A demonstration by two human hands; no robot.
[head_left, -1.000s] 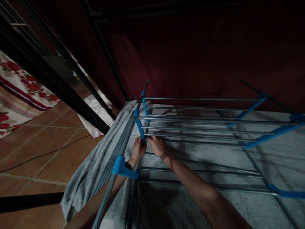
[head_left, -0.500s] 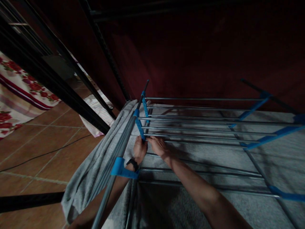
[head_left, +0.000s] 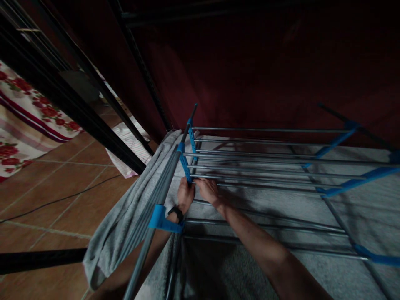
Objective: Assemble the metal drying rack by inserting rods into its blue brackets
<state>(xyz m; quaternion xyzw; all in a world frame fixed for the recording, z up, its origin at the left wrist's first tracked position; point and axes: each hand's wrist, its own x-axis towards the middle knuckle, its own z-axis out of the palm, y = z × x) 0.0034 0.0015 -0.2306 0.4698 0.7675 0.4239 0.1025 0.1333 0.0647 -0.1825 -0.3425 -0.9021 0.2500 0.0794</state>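
Metal rack (head_left: 265,158) on grey cloth (head_left: 368,216). Left hand (head_left: 186,195), right hand (head_left: 207,189) at lower end of blue bracket (head_left: 185,166); fingers bent, cannot tell if gripping. Best: brace bracket, press evenly.

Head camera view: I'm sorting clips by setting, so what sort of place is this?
Probably a room in a home: brown floor tiles with pale joints, white fabric printed with red flowers and a soft grey blanket-like cloth suggest it.
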